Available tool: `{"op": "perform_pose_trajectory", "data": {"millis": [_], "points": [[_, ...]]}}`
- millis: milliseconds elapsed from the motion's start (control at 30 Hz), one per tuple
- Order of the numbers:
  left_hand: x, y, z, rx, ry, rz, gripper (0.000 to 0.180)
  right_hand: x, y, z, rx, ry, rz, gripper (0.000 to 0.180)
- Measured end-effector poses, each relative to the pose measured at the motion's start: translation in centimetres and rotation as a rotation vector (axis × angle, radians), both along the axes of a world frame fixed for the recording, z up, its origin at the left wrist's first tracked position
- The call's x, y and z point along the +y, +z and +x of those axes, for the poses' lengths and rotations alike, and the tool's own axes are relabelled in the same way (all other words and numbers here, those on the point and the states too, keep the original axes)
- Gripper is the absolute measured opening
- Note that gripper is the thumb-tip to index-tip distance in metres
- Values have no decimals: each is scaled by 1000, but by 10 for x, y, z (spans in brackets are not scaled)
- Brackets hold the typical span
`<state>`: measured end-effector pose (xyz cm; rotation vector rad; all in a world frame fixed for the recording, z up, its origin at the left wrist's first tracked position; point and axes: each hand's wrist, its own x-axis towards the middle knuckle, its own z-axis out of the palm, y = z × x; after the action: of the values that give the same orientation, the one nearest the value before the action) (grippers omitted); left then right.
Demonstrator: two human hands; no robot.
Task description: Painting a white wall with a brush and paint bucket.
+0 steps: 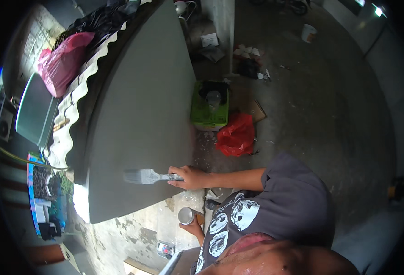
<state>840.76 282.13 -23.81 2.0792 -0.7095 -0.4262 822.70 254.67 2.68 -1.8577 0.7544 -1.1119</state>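
Here right hand point(190, 177) outstretched, gripping paintbrush point(142, 176) on grey panel point(142, 114) | left hand point(197, 224) clasps tin can point(186, 215).

Open grey panel point(138, 105) ahead; green crate point(209, 107) and red bag point(235, 135) crowding the floor beside.
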Motion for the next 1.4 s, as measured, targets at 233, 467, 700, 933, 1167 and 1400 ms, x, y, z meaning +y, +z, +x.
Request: {"op": "perform_pose_trajectory", "data": {"millis": [233,467,700,933,1167,1400], "points": [[-58,38,29,162,-416,-28,93,29,-43,-17,338,-6,169,27],[-80,25,122,-12,-683,-96,97,65,-33,38,248,-182,265,32],[-100,20,163,-24,-853,-154,104,88,-38,54,376,-304,250,36],[-130,37,169,-28,-1060,-235,109,119,-62,48,602,-404,324,37],[-135,53,170,-98,-1094,-292,106,129,-45,62,736,-322,384,36],[-158,53,186,-72,-1119,-361,107,110,-45,81,820,-262,350,37]]}}
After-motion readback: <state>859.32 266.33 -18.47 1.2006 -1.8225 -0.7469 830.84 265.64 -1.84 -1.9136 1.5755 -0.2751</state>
